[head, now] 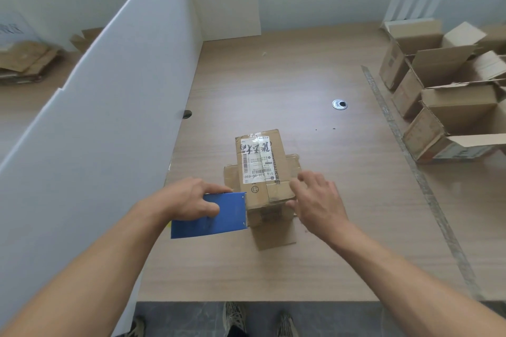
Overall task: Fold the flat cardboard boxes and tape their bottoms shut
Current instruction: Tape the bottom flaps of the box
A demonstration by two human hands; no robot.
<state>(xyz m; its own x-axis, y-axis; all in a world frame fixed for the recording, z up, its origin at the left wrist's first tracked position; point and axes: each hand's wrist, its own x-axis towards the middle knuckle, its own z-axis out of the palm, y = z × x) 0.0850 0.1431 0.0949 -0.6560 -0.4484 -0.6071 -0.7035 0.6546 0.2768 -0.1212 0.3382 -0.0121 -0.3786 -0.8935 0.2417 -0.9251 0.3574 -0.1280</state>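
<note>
A small brown cardboard box [273,191] stands on the wooden table [273,76], closed flaps up, with a white shipping label on top and loose flaps spread on the table around its base. My left hand [189,200] grips a blue tape dispenser [210,216], whose front edge meets the box's near left corner. My right hand [317,202] rests with relaxed fingers against the box's right near edge.
Several folded open boxes [443,98] crowd the table's right side behind a strip of tape. A white partition wall [109,117] runs along the left; flat cardboard [24,60] lies beyond it. A round cable grommet [339,104] sits mid-table.
</note>
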